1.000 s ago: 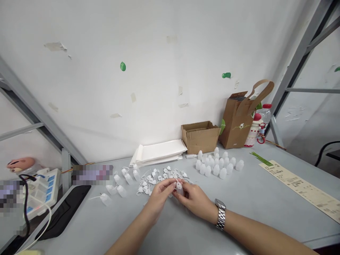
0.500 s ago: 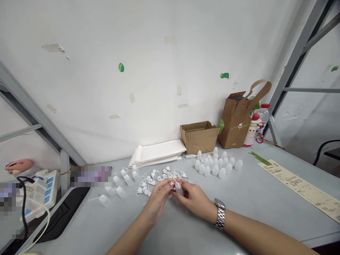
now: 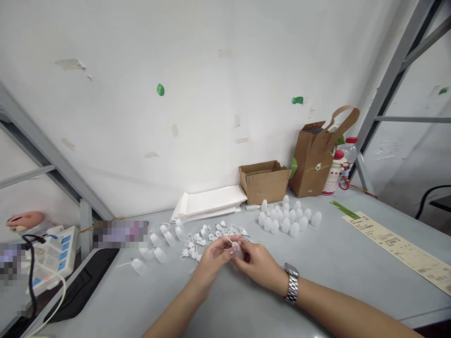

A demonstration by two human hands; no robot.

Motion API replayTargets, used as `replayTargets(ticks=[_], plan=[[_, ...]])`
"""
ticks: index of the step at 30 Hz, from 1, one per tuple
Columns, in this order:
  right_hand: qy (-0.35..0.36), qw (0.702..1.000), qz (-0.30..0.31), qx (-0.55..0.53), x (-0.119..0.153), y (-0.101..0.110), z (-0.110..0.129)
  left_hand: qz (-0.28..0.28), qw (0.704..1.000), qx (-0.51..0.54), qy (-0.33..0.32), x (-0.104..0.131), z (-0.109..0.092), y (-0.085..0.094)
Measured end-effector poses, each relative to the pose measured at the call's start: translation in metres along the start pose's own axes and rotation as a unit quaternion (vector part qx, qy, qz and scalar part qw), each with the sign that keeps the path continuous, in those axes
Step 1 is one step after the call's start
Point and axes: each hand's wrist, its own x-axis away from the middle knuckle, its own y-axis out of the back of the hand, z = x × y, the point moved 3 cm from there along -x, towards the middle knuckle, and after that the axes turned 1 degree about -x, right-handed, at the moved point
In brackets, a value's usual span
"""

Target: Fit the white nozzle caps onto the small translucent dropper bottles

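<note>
Between my two hands is a small translucent white plastic bottle-shaped piece [image 3: 238, 252] with a thin white strip at its top. My right hand [image 3: 259, 264] is closed around its side, thumb below. From the left, my left hand [image 3: 213, 260] pinches its top, thumb pressed on it; the fingers partly hide it. Just beyond my hands lies a loose heap of white caps with thin straps [image 3: 192, 247]. Several similar bottle-shaped pieces [image 3: 294, 229] stand grouped to the right. On the left, several pieces with tops fitted [image 3: 160, 255] lie or lean on the table.
Against the wall are a stack of white sheets [image 3: 211, 202], an open cardboard box [image 3: 268, 183] and a brown paper bag [image 3: 310, 164]. A printed paper strip [image 3: 398, 249] lies at right. At left are a black mat [image 3: 84, 281] and a compartment box [image 3: 65, 251] with cables.
My left thumb has moved down and right onto the top of the held piece, covering more of it. My right hand has stayed nearly still.
</note>
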Motion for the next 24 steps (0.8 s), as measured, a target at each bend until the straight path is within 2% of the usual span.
replayTargets(ticks=[12,24], plan=[[0.001,1.000,-0.002,-0.006,-0.0005,0.0003,-0.0006,0.005,1.000,-0.001,-0.006,0.0023,-0.0063,-0.0041],[0.002,1.000,0.012,0.006,-0.0003,-0.0010,0.0000,-0.025,0.999,0.024,-0.002,0.0014,-0.0016,0.0005]])
